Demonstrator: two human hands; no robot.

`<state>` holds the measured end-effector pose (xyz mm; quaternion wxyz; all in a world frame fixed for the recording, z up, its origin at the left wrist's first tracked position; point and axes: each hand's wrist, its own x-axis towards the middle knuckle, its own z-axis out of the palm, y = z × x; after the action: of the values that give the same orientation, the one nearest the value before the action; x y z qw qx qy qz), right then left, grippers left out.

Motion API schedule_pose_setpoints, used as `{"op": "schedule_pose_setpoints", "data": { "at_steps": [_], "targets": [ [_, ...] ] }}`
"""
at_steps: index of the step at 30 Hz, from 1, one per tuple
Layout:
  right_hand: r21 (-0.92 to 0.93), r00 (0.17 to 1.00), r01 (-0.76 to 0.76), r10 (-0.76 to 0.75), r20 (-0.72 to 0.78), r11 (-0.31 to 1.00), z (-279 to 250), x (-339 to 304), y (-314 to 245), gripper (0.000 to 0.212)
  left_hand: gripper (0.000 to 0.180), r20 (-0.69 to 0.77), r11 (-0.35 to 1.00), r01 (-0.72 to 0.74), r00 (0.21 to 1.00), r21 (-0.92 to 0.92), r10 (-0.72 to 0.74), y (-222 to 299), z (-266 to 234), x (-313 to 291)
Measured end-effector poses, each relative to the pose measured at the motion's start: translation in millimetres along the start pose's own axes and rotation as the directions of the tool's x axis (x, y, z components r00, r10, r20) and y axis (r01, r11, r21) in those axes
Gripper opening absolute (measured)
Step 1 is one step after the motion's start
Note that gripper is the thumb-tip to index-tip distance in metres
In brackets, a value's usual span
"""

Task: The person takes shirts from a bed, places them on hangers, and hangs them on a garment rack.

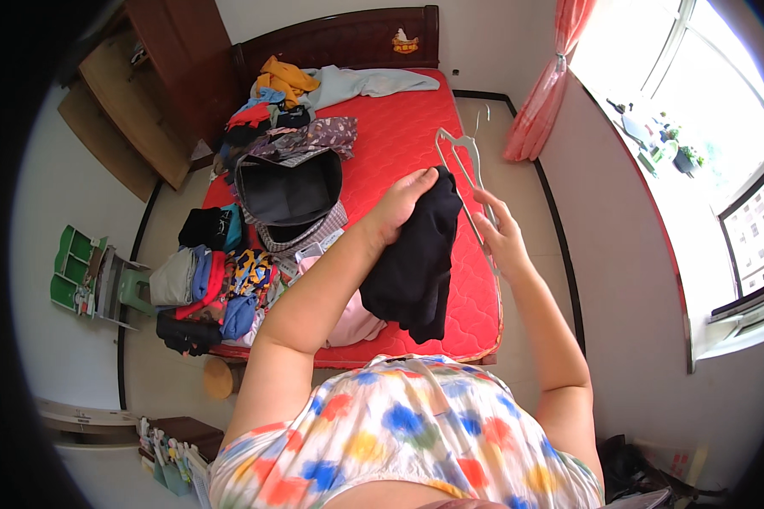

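Note:
A black folded garment (416, 271) hangs down from my left hand (406, 200), whose fingers are closed round its upper edge. My right hand (504, 236) grips one long side of a pale clothes hanger (474, 154). The hanger's hook points up and away from me, and its frame stands just right of the garment. The two hands are apart, above the near right part of the red mattress (390, 144). Whether the cloth touches the hanger's bar is unclear. Under my left forearm a pink garment (358, 326) lies partly hidden.
An open checked fabric storage box (340, 216) with a dark inside sits on the bed. Stacked clothes (202, 280) lie at the near left, more (284, 81) by the headboard (339, 38). A green stool (135, 290) stands left; the windowsill (645, 170) and wall are right.

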<state>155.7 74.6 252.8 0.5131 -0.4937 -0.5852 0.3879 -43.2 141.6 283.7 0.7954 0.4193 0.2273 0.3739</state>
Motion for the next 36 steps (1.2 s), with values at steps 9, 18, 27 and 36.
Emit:
{"op": "schedule_pose_setpoints", "data": {
  "at_steps": [9, 18, 27, 36],
  "targets": [
    [-0.369, 0.921, 0.384, -0.381, 0.085, 0.846, 58, -28, -5, 0.051, 0.041, -0.211, 0.834, -0.19, 0.916, 0.519, 0.34, -29, -16, 8],
    [-0.712, 0.753, 0.507, -0.652, 0.091, 0.486, 32, 28, -34, 0.056, 0.026, 0.043, 0.678, -0.135, 0.988, 0.723, 0.15, -17, -24, -12],
    [-0.461, 0.978, 0.205, -0.156, 0.141, 0.864, 3, 49, -42, 0.026, 0.023, -0.078, 0.777, -0.086, 0.982, 0.623, 0.171, 1, -28, -30],
    [0.062, 0.962, -0.182, 0.19, -0.196, 0.981, -86, 0, 19, 0.016, 0.016, -0.309, 0.868, -0.236, 0.867, 0.438, 0.391, 40, -79, -45]
  ]
}}
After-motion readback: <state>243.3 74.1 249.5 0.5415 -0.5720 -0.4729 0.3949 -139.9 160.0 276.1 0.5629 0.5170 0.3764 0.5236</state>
